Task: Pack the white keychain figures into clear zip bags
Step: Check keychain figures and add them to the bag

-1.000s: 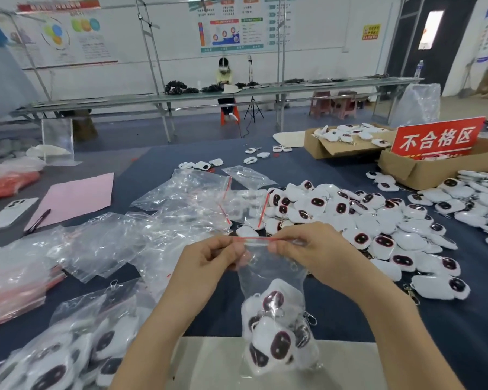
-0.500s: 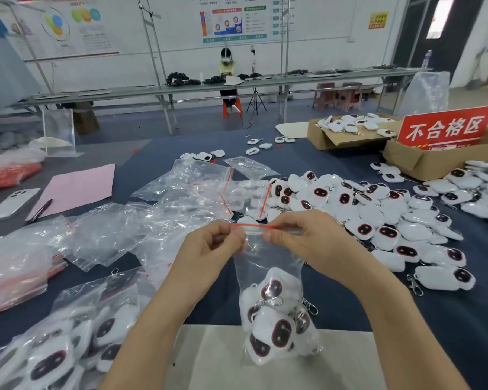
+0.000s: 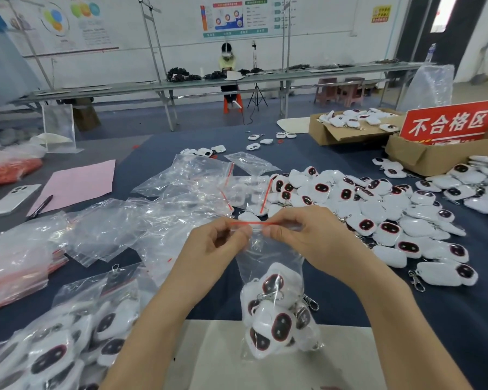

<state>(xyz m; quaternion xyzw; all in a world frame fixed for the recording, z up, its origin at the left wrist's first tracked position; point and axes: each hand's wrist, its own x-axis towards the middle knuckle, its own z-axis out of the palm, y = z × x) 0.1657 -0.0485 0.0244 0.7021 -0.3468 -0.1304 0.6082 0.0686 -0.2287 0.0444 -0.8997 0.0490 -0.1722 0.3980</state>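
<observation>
Both hands are up at the mouth of the clear plastic zip bag (image 3: 265,257). The left hand (image 3: 217,246) pinches the left end of its thin red seal strip (image 3: 252,223) between thumb and fingertips. The right hand (image 3: 299,235) pinches it further right. So each grip is closed on the strip itself, not on the bag body.

The bag hangs straight down from there, in front of the person and over the near edge of the dark blue worktop (image 3: 448,319). A clump of white rounded keychain figures (image 3: 276,313) with dark faces sags at the bottom. I can't tell if the bottom rests on the pale sheet (image 3: 209,361) below.

The bit that matters: the strip's long axis runs left-right, nearly level, and only a short stretch shows between the two pinches. My guess is that stretch still needs pressing shut, and either thumb is about equally close. The loose heap of figures (image 3: 378,209) lies off to the right, nearer the right hand.
</observation>
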